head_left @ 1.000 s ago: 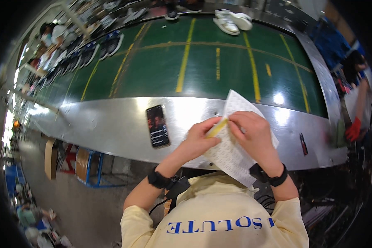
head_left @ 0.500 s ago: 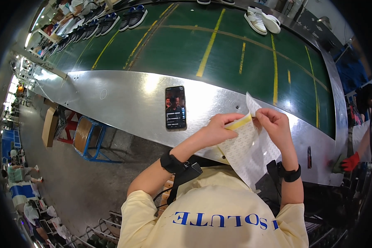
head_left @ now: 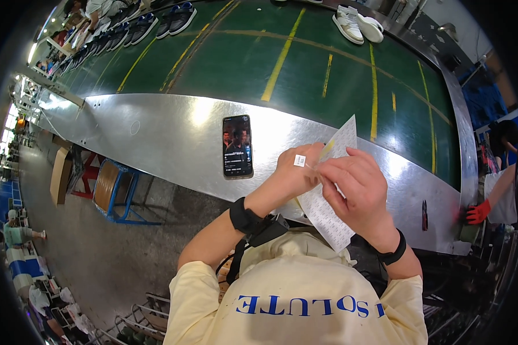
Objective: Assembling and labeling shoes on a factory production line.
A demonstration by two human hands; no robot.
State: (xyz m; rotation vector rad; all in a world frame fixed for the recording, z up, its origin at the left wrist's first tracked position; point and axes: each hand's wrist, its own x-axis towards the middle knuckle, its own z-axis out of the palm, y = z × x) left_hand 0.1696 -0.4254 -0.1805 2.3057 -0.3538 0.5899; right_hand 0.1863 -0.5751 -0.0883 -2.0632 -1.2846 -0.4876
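Observation:
My left hand (head_left: 298,172) is closed on a folded sheet of small printed labels (head_left: 323,215), white with a yellow strip near its top. The sheet's upper corner sticks up past my fingers and its lower part hangs over the table's front edge. A small white label (head_left: 299,161) lies on the back of my left hand. My right hand (head_left: 354,187) is in front of the sheet, its fingers curled and their tips at the back of my left hand beside that label. What those fingertips pinch, if anything, is too small to make out.
A phone with a lit screen (head_left: 237,146) lies on the metal table edge (head_left: 167,135). Beyond runs a green conveyor belt (head_left: 305,75) with white sneakers (head_left: 349,25) and dark shoes (head_left: 175,20). Pliers or snips (head_left: 425,215) lie right. A co-worker's red glove (head_left: 477,213) shows far right.
My right hand has left the sheet's top edge and come left and down to the back of my left hand. A white label now shows there. The sheet has turned more upright.

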